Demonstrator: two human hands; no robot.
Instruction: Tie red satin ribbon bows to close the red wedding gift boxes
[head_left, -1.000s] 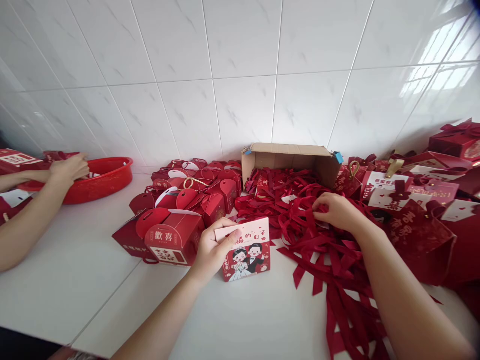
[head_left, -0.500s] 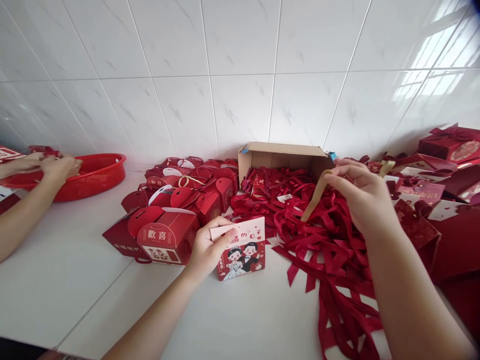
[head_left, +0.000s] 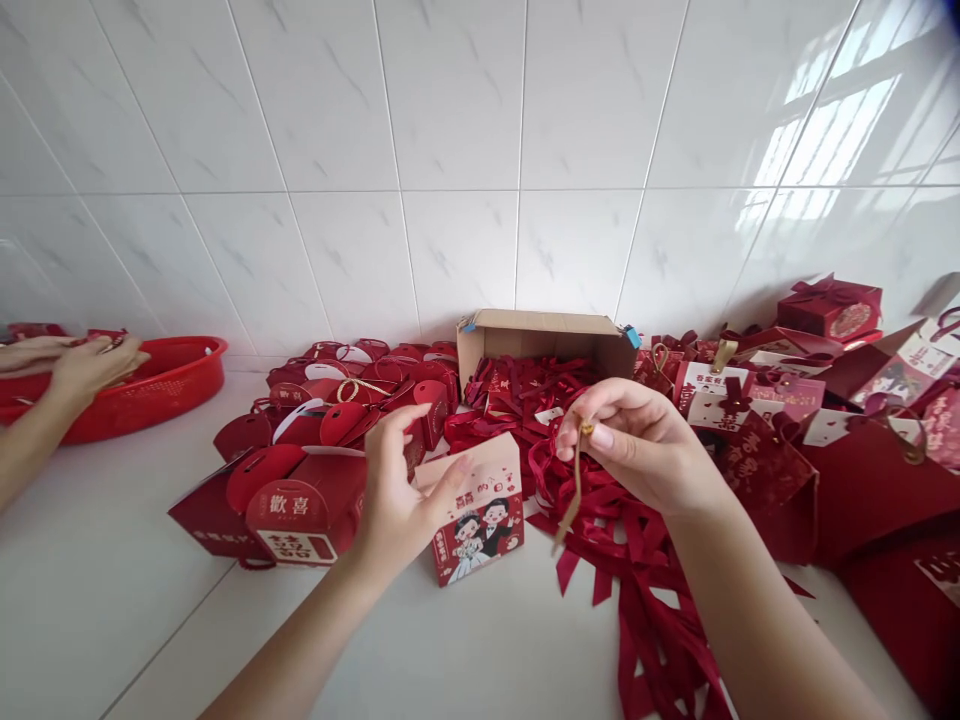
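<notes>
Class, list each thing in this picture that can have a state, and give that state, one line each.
Couple-print box: upright, printed side showing
Left hand: open, thumb at that box
Gold ribbon: pinched, dangling
Right hand: closed on the gold ribbon
Red ribbons: loose, tangled
Cardboard box: open-fronted
Red basin: upright, co-worker's hands at it

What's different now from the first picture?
The right hand picked up a gold ribbon and brought it left, closer to the small box with the cartoon couple. The left hand opened its fingers; I can't tell if its thumb still touches that box. The red tub and cardboard carton stayed put.
</notes>
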